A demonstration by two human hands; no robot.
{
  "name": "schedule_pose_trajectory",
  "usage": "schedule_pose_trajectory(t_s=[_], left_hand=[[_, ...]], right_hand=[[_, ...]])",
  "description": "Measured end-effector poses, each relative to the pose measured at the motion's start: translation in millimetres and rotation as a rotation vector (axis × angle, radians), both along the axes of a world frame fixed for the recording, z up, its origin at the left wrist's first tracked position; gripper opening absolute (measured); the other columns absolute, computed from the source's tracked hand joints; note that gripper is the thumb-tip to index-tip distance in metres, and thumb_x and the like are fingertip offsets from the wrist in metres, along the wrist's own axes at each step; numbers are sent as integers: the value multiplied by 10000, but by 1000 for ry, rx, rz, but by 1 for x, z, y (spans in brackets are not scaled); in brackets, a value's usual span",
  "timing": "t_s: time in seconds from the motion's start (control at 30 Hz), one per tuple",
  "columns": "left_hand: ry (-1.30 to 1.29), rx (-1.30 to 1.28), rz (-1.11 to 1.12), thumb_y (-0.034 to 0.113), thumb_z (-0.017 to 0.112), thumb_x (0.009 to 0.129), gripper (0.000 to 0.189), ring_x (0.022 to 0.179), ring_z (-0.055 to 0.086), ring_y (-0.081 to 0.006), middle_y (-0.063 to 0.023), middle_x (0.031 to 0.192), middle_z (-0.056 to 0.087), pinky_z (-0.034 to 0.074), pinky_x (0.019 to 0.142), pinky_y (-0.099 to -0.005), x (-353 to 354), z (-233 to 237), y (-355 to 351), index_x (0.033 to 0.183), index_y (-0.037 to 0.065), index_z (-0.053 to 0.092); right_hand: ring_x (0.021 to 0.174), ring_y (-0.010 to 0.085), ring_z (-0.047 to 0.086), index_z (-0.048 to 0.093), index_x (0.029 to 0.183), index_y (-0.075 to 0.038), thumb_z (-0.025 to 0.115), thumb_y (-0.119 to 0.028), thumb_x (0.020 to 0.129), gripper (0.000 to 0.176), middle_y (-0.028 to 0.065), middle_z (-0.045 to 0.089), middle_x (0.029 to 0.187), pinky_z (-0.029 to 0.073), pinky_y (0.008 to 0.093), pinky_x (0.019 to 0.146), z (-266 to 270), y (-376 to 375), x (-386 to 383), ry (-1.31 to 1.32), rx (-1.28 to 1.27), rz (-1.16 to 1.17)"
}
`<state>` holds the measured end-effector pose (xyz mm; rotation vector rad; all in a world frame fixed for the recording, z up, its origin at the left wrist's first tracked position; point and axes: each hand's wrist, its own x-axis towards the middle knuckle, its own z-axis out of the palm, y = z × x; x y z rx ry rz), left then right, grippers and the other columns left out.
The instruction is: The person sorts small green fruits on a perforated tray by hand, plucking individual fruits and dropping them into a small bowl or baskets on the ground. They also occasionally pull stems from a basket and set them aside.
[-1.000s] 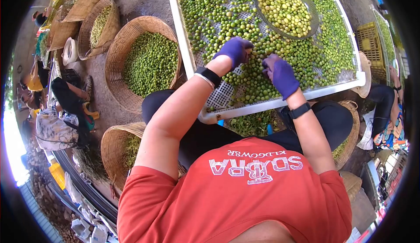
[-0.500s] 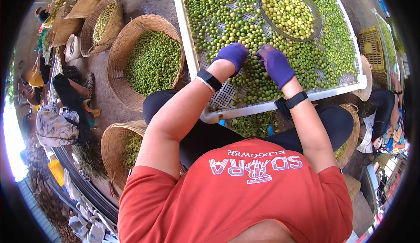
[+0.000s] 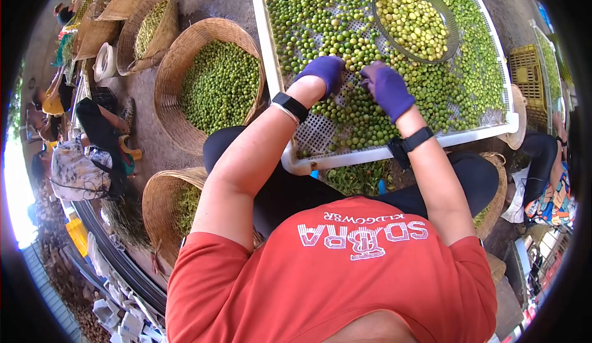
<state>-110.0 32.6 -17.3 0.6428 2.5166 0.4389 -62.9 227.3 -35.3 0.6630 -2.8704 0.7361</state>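
A white perforated tray lies in front of me, spread with small round green fruits. Over its near part are both my hands, in purple gloves. My left hand is closed with its fingers curled down at the fruits; the glove hides what they hold, if anything. Just right of it, my right hand bends inward, fingers drawn together near the fruits. Whatever is between those fingertips is too small or hidden to make out. A round mesh basket of yellower fruits rests on the tray beyond my right hand.
Left of the tray stands a large woven basket of green fruits, with another woven basket behind. A nearer woven basket is by my left leg. Other people sit at both sides; a yellow crate is at the right.
My left hand has drawn slightly left, widening the gap between my hands. My right hand stays nearly in place over the fruits. The whole view has shifted a little.
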Motion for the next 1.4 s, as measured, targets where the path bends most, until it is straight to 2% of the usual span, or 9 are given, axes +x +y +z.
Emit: schedule_pose_trajectory(t_s=[0.03,0.27,0.5,0.73,0.93,1.03,1.1,1.27,1.4], left_hand=[[3,-28,-69,154,675,724,180,822,657,-346,-162,912,667,535,721,-422,-2,-1,-1,892,90,680],[162,47,-53,77,551,809,135,825,656,-359,-182,889,665,539,702,-437,28,3,15,868,48,670],[180,54,-71,70,565,781,135,856,649,-353,-185,871,662,532,717,-423,31,3,22,869,54,667],[79,332,238,50,661,699,239,781,653,-337,-174,809,655,526,678,-396,18,-2,6,938,39,660],[133,162,-152,49,584,745,122,859,650,-364,-196,903,653,535,737,-430,26,1,18,833,36,666],[182,94,-196,54,574,767,149,895,651,-364,-196,929,660,541,758,-423,30,0,22,873,19,672],[147,26,-173,56,558,785,169,907,651,-361,-202,949,659,542,763,-420,30,-1,25,902,12,672],[200,-58,-113,50,497,835,208,919,651,-364,-209,980,660,546,766,-418,40,1,28,926,14,680],[26,-83,-50,94,659,723,196,885,648,-357,-212,952,654,539,762,-411,31,16,24,908,30,667]], right_hand=[[882,361,595,601,1029,-61,599,-71,791,238,169,603,946,493,437,760,3,-6,1,-150,134,-37],[800,348,626,601,886,-102,464,-117,869,139,151,618,884,499,450,691,-2,-25,9,-99,109,-106],[860,366,609,634,946,-68,524,-129,830,170,168,632,908,495,433,729,-2,-20,3,-217,85,-163],[828,331,659,685,973,-75,647,-210,791,229,171,685,880,515,384,747,46,17,-9,-514,-426,-223],[872,319,648,657,984,-49,637,-204,819,228,158,671,966,508,385,764,70,58,-37,280,-135,-349],[840,331,631,632,926,-49,625,-180,812,173,156,645,894,506,422,734,71,44,-8,-142,16,-260],[825,335,627,626,919,-56,620,-168,802,163,151,638,875,505,432,720,44,29,14,-83,63,-18],[816,336,623,624,903,-58,623,-149,788,146,140,631,896,503,432,713,10,5,49,-54,202,-60],[813,330,619,629,910,-73,619,-130,782,141,136,621,914,503,433,715,11,8,53,-42,-31,-108]])
